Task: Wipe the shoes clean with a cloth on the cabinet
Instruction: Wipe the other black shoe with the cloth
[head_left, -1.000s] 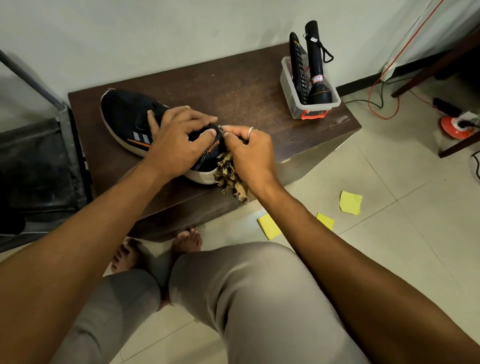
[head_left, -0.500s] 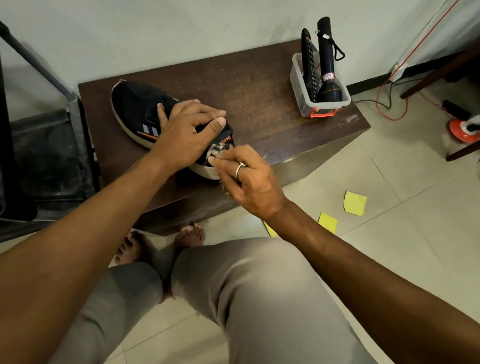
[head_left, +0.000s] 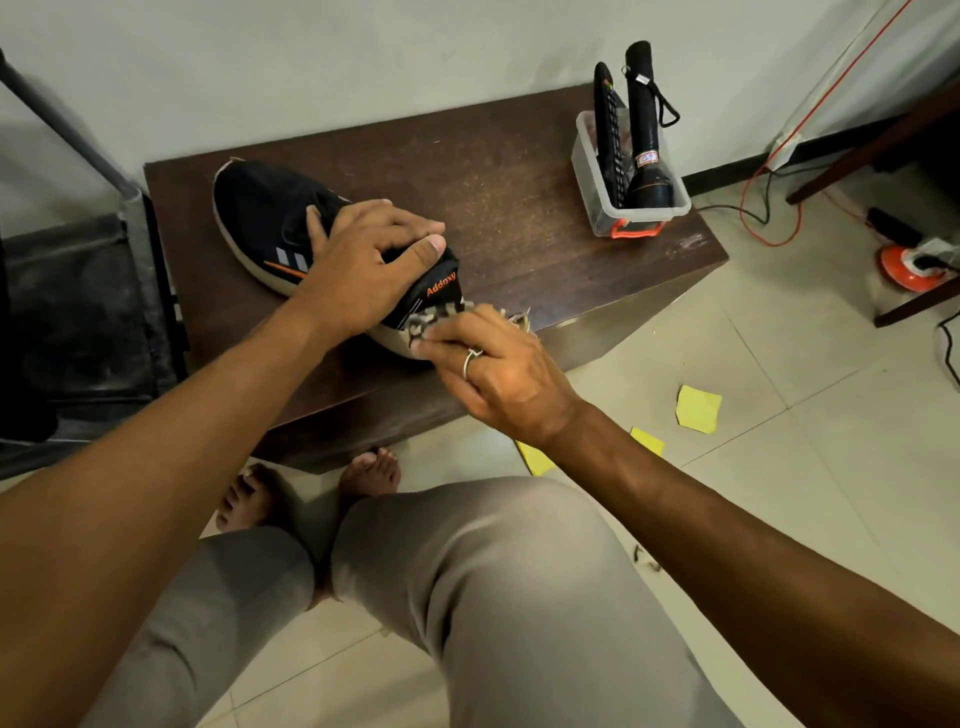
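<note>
A black sneaker (head_left: 270, 218) with grey stripes, an orange line and a pale sole lies on the dark wooden cabinet (head_left: 498, 208), toe toward the far left, heel toward me. My left hand (head_left: 363, 270) grips the shoe over its collar and heel, thumb on top. My right hand (head_left: 498, 369), with a ring on one finger, holds a patterned brown-and-beige cloth (head_left: 431, 322) against the heel and sole edge at the cabinet's front edge. Most of the cloth is hidden under my fingers.
A clear plastic box (head_left: 618, 208) at the cabinet's back right holds a black torch (head_left: 647, 150) and a remote control (head_left: 608, 130). Yellow paper pieces (head_left: 698, 408) lie on the tiled floor. Cables and an orange reel (head_left: 906, 265) are at the right. My knees and bare feet are below.
My right hand with the cloth has moved from the top of the heel down to the heel's lower sole edge. My left hand keeps its grip on the shoe.
</note>
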